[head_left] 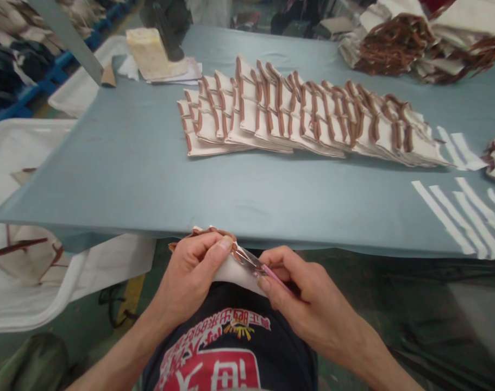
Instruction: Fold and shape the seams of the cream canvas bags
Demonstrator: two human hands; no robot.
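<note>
A cream fabric piece with brown trim [231, 274] is pinched between the thumb and fingers of my left hand [196, 266], just off the table's front edge. My right hand [300, 285] grips small scissors [267, 269] with pink handles. Their metal blades reach the brown edge of the fabric, close to my left thumb. Part of the fabric is hidden behind my left hand. Beyond my hands, a long overlapping row of cream pieces with brown edging [271, 108] lies on the blue-grey table [247, 193].
White strips [459, 217] lie at the table's right. Bundled cream and brown pieces [398, 43] stand at the back right. A yellowish block [151, 51] sits at the back left. White plastic bins [63, 304] with fabric pieces stand left of the table, beside a slanted metal bar [70, 41].
</note>
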